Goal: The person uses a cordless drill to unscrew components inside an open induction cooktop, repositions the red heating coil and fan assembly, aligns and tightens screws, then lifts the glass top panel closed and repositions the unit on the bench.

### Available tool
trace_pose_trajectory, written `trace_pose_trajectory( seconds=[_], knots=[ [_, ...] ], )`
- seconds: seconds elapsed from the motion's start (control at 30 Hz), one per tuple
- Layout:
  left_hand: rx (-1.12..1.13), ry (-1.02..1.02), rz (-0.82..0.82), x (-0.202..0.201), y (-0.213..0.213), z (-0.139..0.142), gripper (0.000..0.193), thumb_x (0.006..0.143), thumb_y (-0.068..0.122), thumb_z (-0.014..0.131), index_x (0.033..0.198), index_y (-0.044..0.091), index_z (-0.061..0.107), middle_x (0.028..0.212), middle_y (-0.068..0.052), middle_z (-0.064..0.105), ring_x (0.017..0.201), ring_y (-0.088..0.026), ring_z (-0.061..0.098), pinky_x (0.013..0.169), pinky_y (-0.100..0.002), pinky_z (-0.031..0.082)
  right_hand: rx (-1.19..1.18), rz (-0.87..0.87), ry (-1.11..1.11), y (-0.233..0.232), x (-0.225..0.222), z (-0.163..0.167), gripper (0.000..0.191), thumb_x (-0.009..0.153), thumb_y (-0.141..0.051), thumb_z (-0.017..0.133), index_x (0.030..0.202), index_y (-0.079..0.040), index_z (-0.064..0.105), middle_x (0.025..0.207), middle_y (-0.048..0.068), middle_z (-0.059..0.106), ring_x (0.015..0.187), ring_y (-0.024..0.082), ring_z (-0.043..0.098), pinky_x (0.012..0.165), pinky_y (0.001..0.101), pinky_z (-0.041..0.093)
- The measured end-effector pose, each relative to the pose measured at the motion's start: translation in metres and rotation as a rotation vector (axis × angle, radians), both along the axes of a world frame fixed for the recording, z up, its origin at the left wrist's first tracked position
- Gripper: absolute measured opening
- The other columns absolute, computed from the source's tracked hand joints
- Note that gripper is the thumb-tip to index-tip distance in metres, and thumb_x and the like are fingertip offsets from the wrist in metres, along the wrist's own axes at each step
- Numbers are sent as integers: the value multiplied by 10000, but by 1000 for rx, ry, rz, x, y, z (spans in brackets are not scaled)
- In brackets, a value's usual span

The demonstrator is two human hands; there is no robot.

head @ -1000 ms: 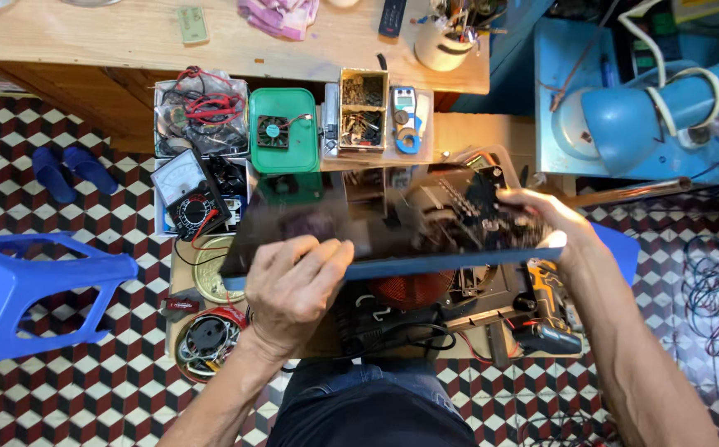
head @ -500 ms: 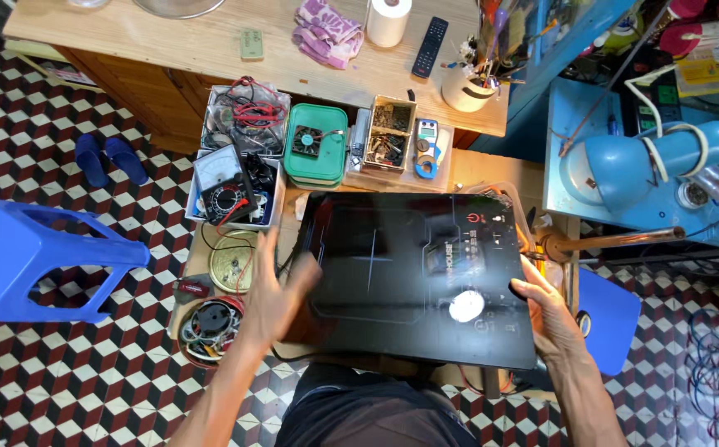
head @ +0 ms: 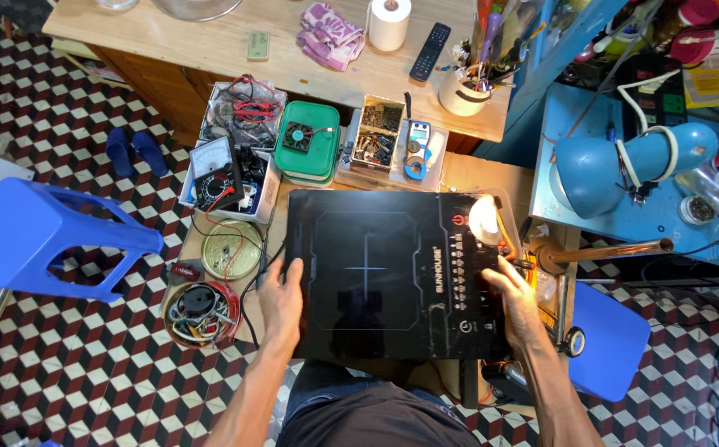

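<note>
**Cooktop flat, both hands on its edges**

Between your knees and the far wooden bench [head: 210,45], the black induction cooktop [head: 376,273] lies flat, glass side up, on the low work surface. Your left hand [head: 282,302] grips its left edge, fingers together and curled over the rim. Your right hand [head: 515,300] rests on the right edge by the control strip, fingers bent against the panel; whether they clamp it, I cannot tell. A bright lamp glare sits at the far right corner. Left of the cooktop stand a round tin [head: 231,248] and a bowl of wires [head: 201,313]; a multimeter [head: 210,170] sits farther off. You appear to be settling the unit in place; steady it squarely before letting go.
</note>
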State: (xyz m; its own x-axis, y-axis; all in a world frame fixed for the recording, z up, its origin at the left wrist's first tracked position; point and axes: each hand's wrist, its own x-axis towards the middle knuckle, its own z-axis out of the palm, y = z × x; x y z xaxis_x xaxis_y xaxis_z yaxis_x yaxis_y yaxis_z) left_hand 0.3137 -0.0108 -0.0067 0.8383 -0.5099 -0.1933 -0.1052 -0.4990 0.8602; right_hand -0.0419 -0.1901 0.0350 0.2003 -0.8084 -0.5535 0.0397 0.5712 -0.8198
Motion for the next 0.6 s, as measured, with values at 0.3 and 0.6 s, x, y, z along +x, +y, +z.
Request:
trace_pose_trajectory(
  seconds=[0.3,0.6],
  knots=[
    [23,59,-42,-37,-28,-4,401,945,265,591,1234,7,696,1144,-230,714,1068,-375,665,944,-452,509,-251,-6,329,-26,-9,-27,391,916,-307,745,1180,-18,748,898,31,706,746,111,623,646,265,497],
    [147,-291,-173,-18,-28,-16,494,858,268,740,1215,-62,648,1143,-226,643,1095,-388,588,950,-465,478,-375,31,557,-34,18,-36,358,911,-310,763,1103,-8,748,818,42,698,670,114,589,588,297,459]
  ],
)
